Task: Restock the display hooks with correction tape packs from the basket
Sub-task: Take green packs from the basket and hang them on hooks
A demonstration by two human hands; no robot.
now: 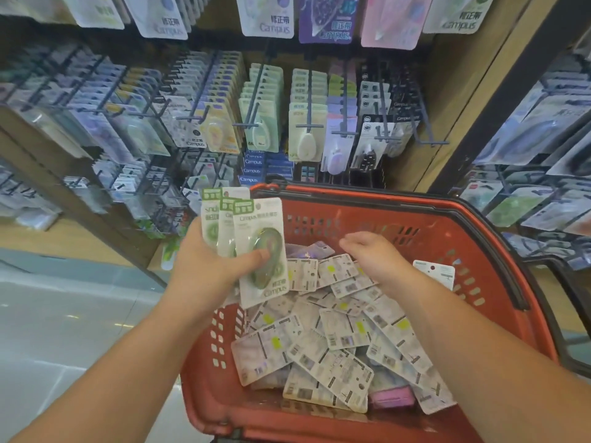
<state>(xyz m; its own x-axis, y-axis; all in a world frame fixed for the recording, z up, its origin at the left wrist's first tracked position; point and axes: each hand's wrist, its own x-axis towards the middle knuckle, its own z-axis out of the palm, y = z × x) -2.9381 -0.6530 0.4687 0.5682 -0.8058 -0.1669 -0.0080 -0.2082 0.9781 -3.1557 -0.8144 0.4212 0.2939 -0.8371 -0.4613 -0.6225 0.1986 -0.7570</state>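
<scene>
A small fan of green-and-white carded correction tape packs (259,225) is gripped in the left hand (208,263), with the thumb pressed across the clear blister of the front card and the fingers curled behind. The cards are held upright, their long axis running up and away from the wrist. Their top edges are thus turned towards the black wire display hooks (256,123), which lie ahead of and above that hand, beyond the far rim of the red plastic shopping basket (415,203). The right hand (374,254) is held apart from the left, over the basket, with its fingers loosely bent and nothing gripped in them. Just below it, a heap of loose white-backed packs (335,340) is spread, mostly face down and at mixed angles. The hooks are judged nearer to the left hand and the heap nearer to the right. One card would probably have to be drawn from the fan before being threaded onto a prong.
</scene>
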